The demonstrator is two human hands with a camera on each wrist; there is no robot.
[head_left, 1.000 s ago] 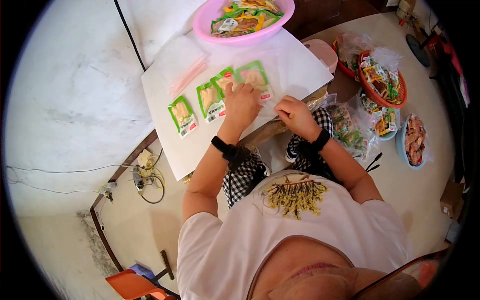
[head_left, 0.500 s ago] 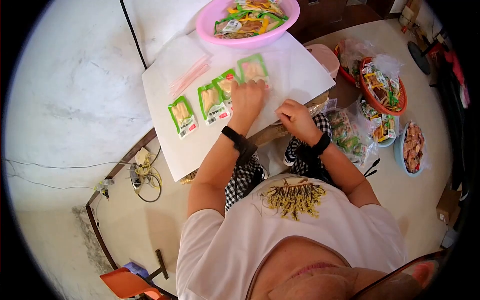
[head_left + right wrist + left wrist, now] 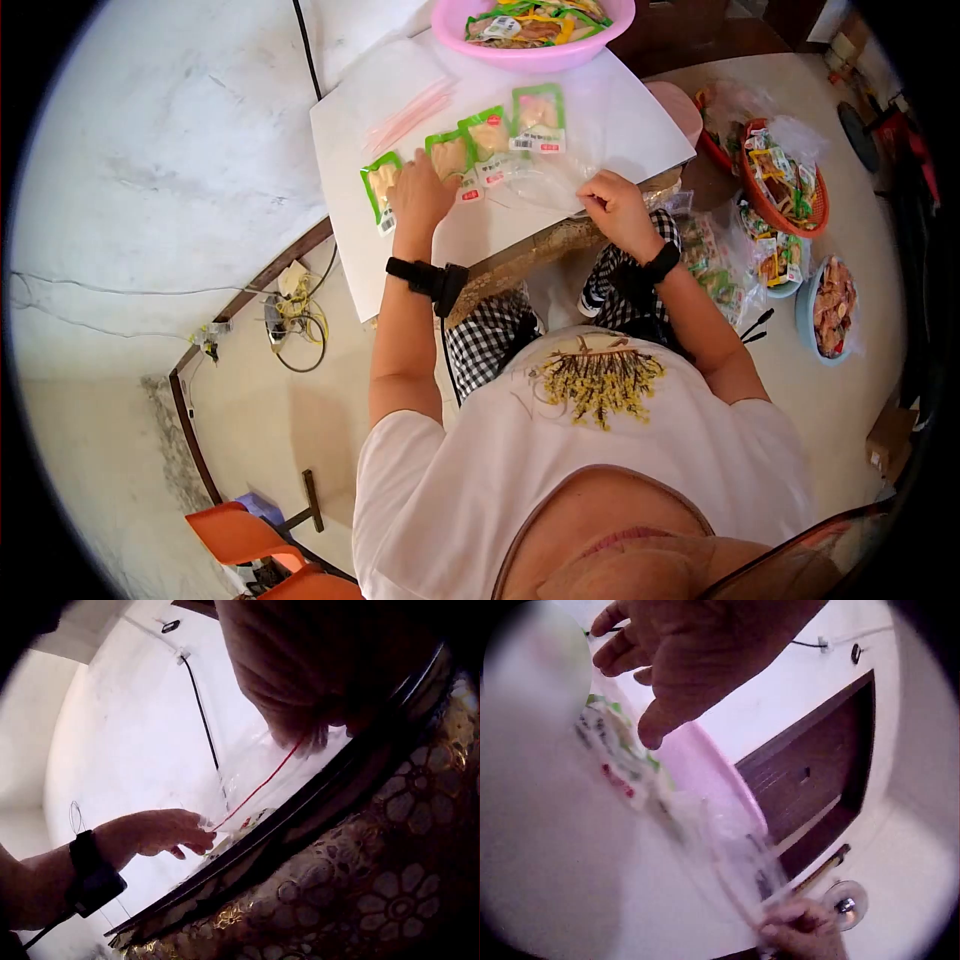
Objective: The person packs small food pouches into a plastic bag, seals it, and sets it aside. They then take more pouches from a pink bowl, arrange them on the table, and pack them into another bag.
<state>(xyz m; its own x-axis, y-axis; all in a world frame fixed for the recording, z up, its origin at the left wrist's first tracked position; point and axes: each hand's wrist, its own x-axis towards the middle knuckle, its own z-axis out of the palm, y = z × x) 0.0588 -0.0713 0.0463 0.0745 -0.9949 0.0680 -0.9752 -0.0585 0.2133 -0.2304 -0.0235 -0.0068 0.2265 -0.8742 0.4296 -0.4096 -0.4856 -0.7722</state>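
Tabletop (image 3: 490,225) beneath, right hand (image 3: 618,210) pinches clear bag (image 3: 548,184).

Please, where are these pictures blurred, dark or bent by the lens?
Head view: round black border, straight edges bowed, packets fairly sharp. Left wrist view: packets smeared, whitish haze at upper left. Right wrist view: right hand mostly dark, wall behind it bright.

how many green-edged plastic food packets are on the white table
4, in a row: leftmost packet and second packet by the left hand, then third packet, then rightmost packet, nearest the round pink basin.
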